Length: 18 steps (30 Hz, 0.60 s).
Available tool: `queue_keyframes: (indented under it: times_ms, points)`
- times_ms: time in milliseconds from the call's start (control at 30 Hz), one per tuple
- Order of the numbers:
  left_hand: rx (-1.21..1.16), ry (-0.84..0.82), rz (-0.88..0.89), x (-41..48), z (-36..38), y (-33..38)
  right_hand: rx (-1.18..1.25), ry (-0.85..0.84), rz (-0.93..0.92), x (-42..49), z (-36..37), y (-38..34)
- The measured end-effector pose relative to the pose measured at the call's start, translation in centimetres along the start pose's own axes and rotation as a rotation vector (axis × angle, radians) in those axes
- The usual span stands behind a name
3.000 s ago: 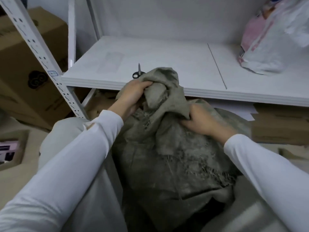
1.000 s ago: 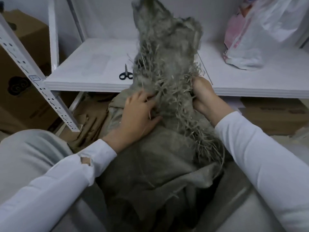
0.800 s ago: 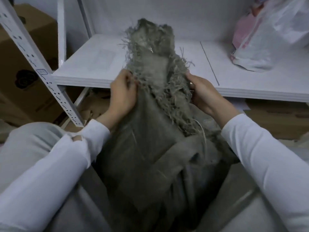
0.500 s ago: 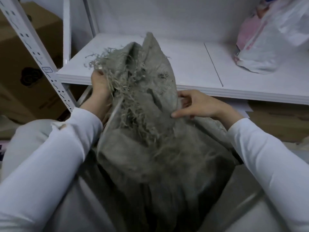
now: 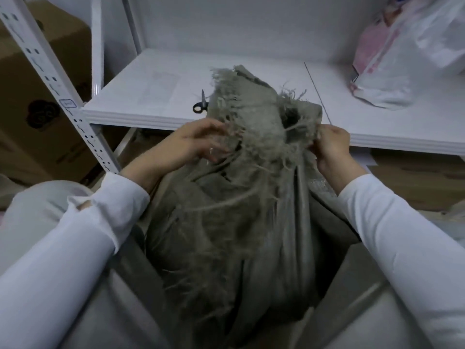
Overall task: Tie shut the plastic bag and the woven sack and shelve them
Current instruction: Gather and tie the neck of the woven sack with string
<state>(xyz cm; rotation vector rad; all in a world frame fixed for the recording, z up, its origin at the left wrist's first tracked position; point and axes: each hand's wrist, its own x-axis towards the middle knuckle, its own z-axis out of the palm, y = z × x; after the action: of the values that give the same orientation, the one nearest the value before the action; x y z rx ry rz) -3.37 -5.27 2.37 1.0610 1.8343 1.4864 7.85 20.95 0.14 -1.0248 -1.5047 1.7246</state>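
frayed grey-green woven sack (image 5: 234, 222) in lap | left hand (image 5: 193, 142) seemingly pinching left rim | right hand (image 5: 332, 144) pinching right rim

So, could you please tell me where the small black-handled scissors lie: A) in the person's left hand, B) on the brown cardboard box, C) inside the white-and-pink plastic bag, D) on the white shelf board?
D: the black-handled scissors lie on the white shelf board, just left of the frayed grey woven sack that the left hand and right hand grip.
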Motion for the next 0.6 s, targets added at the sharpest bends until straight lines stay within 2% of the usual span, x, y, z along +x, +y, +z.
queue_keyframes:
  times_ms: [33,133,200,267,433,500,533,600]
  points:
    - [0.112,-0.124,0.012,-0.3,0.1,-0.1,-0.035,-0.002,0.007,0.4,-0.2,0.4]
    - [0.766,-0.365,0.021,-0.9,0.2,-1.8,-0.213,-0.178,0.009,0.1,0.0,1.4]
    - [0.989,-0.46,-0.044,-1.3,1.1,-3.1,-0.247,-0.295,0.029,-0.8,0.6,1.9]
    - [1.091,-0.469,-0.099,-1.9,2.8,-4.0,-0.22,-0.4,0.056,-1.6,1.0,2.1]
    - [1.515,-0.231,0.022,-1.4,7.5,-6.0,-0.218,-0.438,0.043,-2.0,1.0,2.3]
    - [1.509,-0.149,0.079,-0.6,7.4,-6.5,-0.195,-0.44,0.064,-2.1,1.1,2.3]
    - [1.414,-0.106,0.106,-0.1,6.9,-6.4,-0.186,-0.446,0.06,-2.1,1.1,2.3]
    - [1.035,0.078,0.151,0.6,5.7,-5.8,-0.193,-0.44,0.029,-2.3,1.1,2.2]
